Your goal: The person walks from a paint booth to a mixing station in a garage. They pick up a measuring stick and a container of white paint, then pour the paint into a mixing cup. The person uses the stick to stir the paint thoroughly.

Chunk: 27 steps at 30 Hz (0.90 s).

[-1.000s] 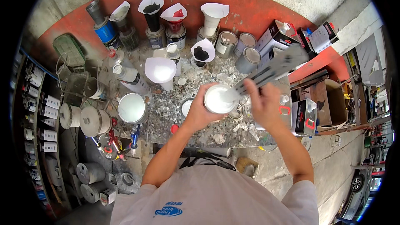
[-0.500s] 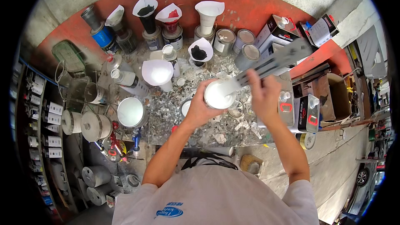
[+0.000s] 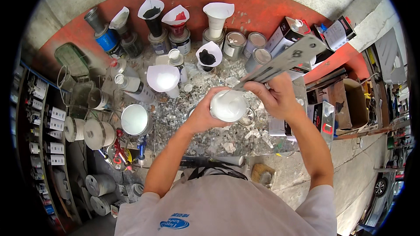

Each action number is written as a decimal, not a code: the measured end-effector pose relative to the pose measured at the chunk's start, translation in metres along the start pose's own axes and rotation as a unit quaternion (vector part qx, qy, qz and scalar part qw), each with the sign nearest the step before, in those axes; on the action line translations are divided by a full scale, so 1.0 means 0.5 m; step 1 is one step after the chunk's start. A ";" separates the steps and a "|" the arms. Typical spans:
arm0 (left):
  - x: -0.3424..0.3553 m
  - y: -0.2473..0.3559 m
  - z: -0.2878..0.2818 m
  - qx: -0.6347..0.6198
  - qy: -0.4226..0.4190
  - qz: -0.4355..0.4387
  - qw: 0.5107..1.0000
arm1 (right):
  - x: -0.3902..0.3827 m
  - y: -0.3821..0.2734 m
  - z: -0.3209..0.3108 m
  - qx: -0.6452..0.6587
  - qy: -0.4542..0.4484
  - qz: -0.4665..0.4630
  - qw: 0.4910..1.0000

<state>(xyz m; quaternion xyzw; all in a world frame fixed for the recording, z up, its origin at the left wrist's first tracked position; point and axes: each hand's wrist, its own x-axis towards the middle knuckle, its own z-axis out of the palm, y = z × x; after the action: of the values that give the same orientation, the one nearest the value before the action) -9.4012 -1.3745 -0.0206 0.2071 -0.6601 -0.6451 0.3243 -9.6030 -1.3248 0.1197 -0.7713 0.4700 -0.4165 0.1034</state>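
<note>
My left hand [image 3: 204, 112] is wrapped round a cup of white paint [image 3: 229, 106], held above the splattered bench. In my right hand [image 3: 278, 95], pinched between thumb and fingers, is a flat metal mixing stick [image 3: 286, 60] with slots and a hole in its upper end. It slants up to the right, and its whitened lower end reaches the cup's far rim; whether the tip dips into the paint I cannot tell. Behind the cup stands a small container with a paper strainer [image 3: 209, 57] stained black. An opened tin lid [image 3: 247, 117] lies just right of the cup.
A white paper strainer [image 3: 163, 78] and an open white pot [image 3: 136, 119] stand to the left. Several paint tins [image 3: 235, 45] line the red back panel [image 3: 253, 8]. Solvent cans [image 3: 320, 118] are at the right edge. Spray guns [image 3: 142, 150] hang at the front left.
The mixing stick has turned so its broad face shows and shifted to the cup's far rim. My right hand has turned with it; the cup is tilted slightly differently.
</note>
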 end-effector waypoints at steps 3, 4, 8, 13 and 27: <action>0.002 0.017 -0.011 -0.022 -0.017 0.033 0.999 | 0.012 0.015 -0.005 -0.038 -0.039 -0.026 0.998; 0.001 0.020 -0.009 -0.041 0.010 0.029 0.999 | 0.008 0.002 -0.001 -0.058 -0.041 0.009 0.997; -0.001 0.028 0.034 -0.073 0.115 -0.003 0.991 | -0.021 -0.037 0.034 -0.053 0.034 0.116 0.991; -0.007 0.016 0.048 -0.062 0.143 0.009 0.988 | -0.019 -0.044 0.058 -0.031 0.184 0.139 0.973; 0.011 -0.050 0.040 -0.008 0.124 0.007 0.992 | -0.060 -0.006 0.097 -0.061 0.187 0.172 0.965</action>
<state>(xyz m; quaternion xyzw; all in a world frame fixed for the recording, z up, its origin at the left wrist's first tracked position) -9.4225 -1.3661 -0.0437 0.2780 -0.6113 -0.6172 0.4101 -9.5714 -1.3102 0.0742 -0.5923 0.6311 -0.4995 0.0368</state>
